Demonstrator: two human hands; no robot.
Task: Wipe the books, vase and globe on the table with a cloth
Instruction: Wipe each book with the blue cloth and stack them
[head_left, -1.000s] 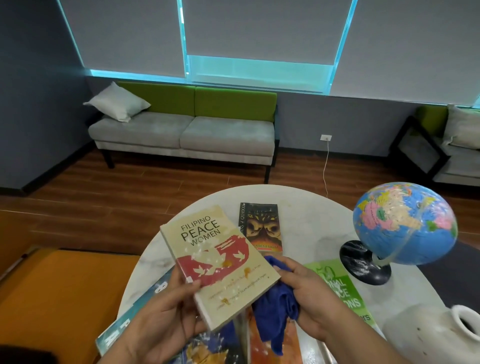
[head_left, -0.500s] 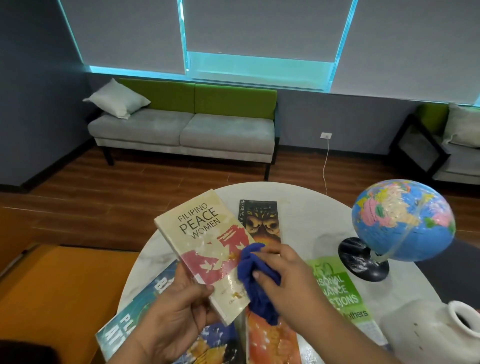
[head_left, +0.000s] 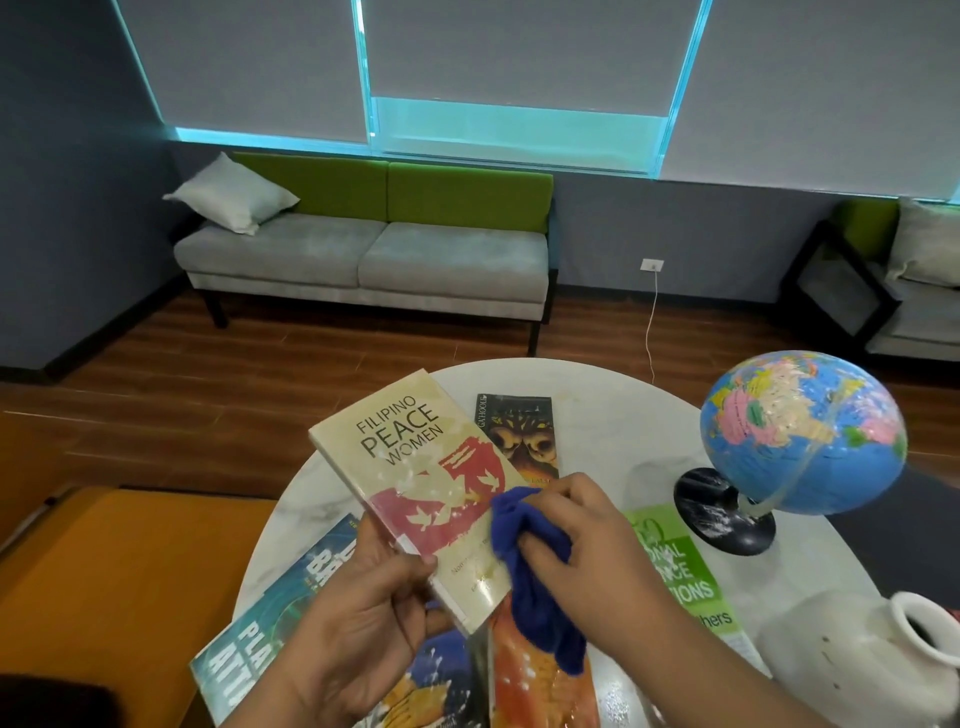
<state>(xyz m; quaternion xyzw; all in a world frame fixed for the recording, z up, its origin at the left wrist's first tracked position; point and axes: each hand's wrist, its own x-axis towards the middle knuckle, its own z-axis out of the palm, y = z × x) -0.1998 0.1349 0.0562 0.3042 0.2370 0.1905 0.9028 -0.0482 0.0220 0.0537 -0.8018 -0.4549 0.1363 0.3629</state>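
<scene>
My left hand holds a cream book titled "Filipino Peace Women" tilted above the round white table. Pressed against the lower right of its cover is a blue cloth, gripped by my right hand. Other books lie flat on the table: a dark one behind, a green one to the right, a teal one to the left and an orange one under my hands. A blue globe on a black stand rises at the right. The white vase lies at the lower right.
An orange seat stands left of the table. A grey and green sofa with a pillow lines the far wall, and an armchair sits at the far right. Wooden floor lies between the sofa and the table.
My right hand came out from under the book with the cloth and moved up onto its cover. The book has tilted up and shifted slightly left.
</scene>
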